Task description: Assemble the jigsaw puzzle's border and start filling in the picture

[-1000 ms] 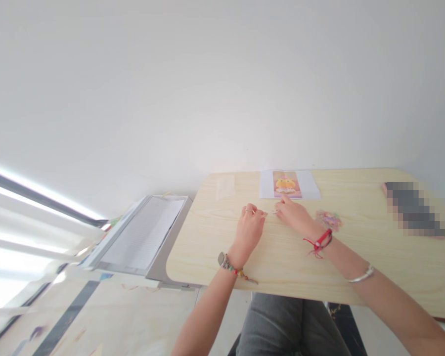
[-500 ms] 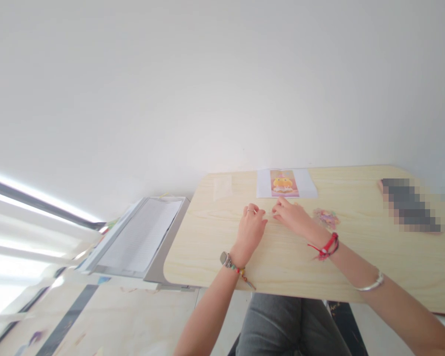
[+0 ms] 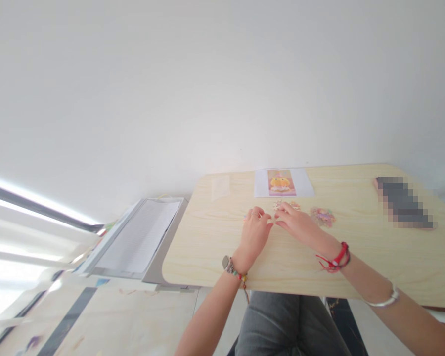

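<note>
Looking down from the head camera, I see the pale wooden table (image 3: 215, 247) filling the lower middle, with a grey tray of white paper (image 3: 137, 240) just off its left edge. On the far side of the table lies a white sheet with a yellow-and-pink picture (image 3: 281, 182), and right of it a flat dark thing (image 3: 402, 201), blurred out.

My left hand (image 3: 255, 233) rests palm down on the table, fingers loosely curled, thumb and forefinger drawn together toward the right; whether anything sits between them I cannot tell. My right hand (image 3: 295, 222) lies beside it, forearm angled in from the lower right, fingertips meeting those of the left, nearly closed. Just beyond the right fingertips sits a small pinkish piece (image 3: 285, 204), and a little colourful cluster (image 3: 322, 216) lies near the right wrist's far side.
</note>
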`<state>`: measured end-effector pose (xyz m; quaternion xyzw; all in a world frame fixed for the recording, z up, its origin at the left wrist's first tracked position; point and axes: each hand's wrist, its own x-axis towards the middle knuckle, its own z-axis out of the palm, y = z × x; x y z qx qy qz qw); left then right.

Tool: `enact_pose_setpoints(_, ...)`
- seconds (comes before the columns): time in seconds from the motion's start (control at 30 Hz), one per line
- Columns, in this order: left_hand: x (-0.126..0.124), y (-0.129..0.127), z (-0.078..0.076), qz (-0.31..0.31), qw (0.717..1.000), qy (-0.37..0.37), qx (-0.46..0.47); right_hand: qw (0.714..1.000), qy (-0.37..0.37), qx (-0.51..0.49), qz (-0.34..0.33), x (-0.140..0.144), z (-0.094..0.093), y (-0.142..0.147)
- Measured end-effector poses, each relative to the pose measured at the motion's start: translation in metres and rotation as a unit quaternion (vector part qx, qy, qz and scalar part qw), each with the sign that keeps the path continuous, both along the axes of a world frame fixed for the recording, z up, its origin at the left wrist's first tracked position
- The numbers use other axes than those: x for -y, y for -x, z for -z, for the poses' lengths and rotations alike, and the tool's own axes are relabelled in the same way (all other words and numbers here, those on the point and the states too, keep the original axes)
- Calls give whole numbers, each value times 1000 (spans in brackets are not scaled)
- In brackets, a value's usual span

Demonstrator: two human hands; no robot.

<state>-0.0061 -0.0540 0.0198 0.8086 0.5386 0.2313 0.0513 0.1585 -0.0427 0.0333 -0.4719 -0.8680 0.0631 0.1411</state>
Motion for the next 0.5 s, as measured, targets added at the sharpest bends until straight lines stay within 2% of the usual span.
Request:
enact_pose_setpoints(0.1, 0, -3, -1, 5, 1000, -1, -2, 1000, -3, -5, 5, 2, 2, -6)
enact_pose_setpoints(0.2, -4, -19, -4, 33, 999, 4, -15, 1000, -14, -14, 22, 5, 6, -25)
enact_pose_setpoints(0.4, -21, -82, -12, 142, 986, -26, -77, 996, -20, -23, 88, 9, 10, -89)
enact_pose_setpoints(0.5, -29, -108, -15, 167, 981, -38, -86, 994, -6, -18, 104, 9, 10, -115)
